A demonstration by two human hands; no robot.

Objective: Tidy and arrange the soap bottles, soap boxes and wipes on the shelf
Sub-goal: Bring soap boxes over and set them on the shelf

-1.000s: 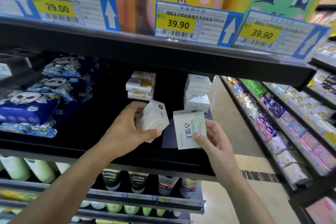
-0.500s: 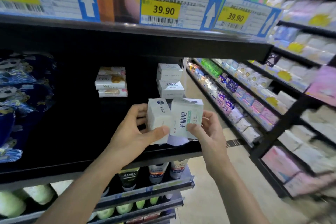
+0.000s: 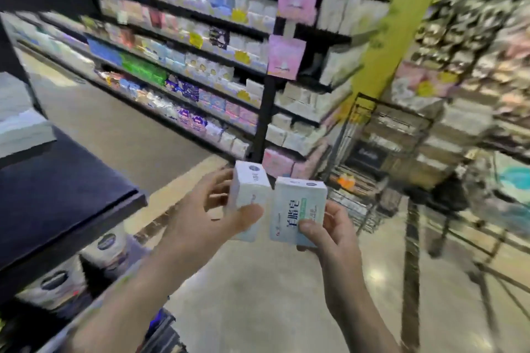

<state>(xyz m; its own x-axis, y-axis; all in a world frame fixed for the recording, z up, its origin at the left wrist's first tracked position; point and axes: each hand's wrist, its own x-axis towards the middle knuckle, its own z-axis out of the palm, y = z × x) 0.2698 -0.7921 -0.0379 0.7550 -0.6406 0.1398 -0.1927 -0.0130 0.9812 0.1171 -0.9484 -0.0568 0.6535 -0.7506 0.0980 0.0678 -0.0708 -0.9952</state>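
While our left hand (image 3: pixel 206 218) grips one soap box (image 3: pixel 250 195), our right hand (image 3: pixel 329 232) grips another soap box (image 3: pixel 298 209) touching beside it.

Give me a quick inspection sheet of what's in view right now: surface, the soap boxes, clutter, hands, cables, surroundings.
Surface: dark shelf at left, its near part bare.
Job's things: two soap boxes side by side in the air over the aisle floor.
Clutter: nothing seen.
Hands: left hand grips the left soap box; right hand holds the right soap box.
Cables: nothing seen.
Surroundings: blurred stocked shelves across the aisle, wire cart at right.
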